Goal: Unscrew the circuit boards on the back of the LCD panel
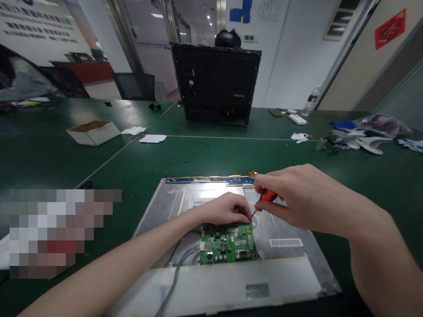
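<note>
In the head view, my right hand (280, 193) is closed around a screwdriver (267, 196) with an orange and black handle. Its thin shaft slants down to the upper right corner of a green circuit board (228, 244). My left hand (228, 209) rests over the board's top edge, thumb and fingertips pinched beside the screwdriver tip; whatever they hold is hidden. The board lies on the silvery metal back of a flat display panel (287, 259). Grey cables (176, 273) run from the board's left side toward me. A blue circuit strip (198, 180) lines the panel's far edge.
A black monitor housing (216, 86) stands upright across the green table (158, 158). An open white box (95, 136) and papers (153, 138) lie to the left. Farther right are a plastic bottle (310, 103), a white case (297, 119) and a heap of tools and bags (357, 136).
</note>
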The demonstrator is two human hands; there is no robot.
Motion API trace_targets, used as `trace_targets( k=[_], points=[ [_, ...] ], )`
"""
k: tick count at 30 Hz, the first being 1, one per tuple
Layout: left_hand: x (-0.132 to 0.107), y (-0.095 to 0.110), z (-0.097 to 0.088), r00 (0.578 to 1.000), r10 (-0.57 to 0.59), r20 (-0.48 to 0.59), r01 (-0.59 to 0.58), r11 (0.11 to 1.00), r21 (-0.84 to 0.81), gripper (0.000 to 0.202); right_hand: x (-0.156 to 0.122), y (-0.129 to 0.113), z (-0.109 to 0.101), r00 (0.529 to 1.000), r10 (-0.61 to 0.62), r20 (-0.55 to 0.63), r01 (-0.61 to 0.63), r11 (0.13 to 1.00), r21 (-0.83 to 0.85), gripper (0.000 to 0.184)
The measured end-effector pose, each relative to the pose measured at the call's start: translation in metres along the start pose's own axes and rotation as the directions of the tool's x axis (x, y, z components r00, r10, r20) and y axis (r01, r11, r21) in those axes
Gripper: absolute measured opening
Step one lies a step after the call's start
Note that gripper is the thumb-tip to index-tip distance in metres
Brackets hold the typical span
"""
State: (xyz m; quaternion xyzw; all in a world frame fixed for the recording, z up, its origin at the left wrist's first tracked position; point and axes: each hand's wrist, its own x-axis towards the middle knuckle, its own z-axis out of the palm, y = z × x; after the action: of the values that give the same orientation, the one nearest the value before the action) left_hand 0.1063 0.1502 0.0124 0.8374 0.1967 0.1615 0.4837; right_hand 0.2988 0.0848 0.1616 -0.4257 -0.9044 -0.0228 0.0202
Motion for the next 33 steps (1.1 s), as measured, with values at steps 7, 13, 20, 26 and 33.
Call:
trace_targets(
  k=[7, 13, 20, 26, 33],
  points=[
    [0.0006, 0.0001, 0.0010, 1.000, -0.004, -0.010, 0.004, 1.000, -0.015, 0.009, 0.0012, -0.0010, 0.0018, 1.000, 0.004, 0.018, -0.004, 1.000, 0.025, 0.006],
    [0.0011, -0.0002, 0.0007, 1.000, 0.003, 0.001, -0.003, 1.000, -0.008, 0.011, -0.0009, -0.0002, 0.0032, 0.998, -0.050, 0.035, 0.047, 0.995, 0.093, 0.009],
    [0.0020, -0.0003, 0.0008, 1.000, -0.015, -0.010, 0.015, 1.000, 0.000, 0.007, -0.0002, 0.0017, 0.0033, 0.994, -0.084, 0.068, 0.076, 0.990, 0.122, 0.018],
    [0.0008, -0.0003, 0.0018, 1.000, -0.016, -0.003, 0.015, 1.000, -0.016, 0.010, -0.0013, 0.0013, 0.0014, 0.996, -0.071, 0.049, 0.065, 0.991, 0.116, 0.010],
    [0.0006, -0.0004, 0.0017, 1.000, -0.008, -0.008, 0.008, 1.000, -0.023, 0.008, -0.0021, 0.0006, 0.0011, 0.997, -0.064, 0.040, 0.060, 0.993, 0.100, 0.010]
  ],
)
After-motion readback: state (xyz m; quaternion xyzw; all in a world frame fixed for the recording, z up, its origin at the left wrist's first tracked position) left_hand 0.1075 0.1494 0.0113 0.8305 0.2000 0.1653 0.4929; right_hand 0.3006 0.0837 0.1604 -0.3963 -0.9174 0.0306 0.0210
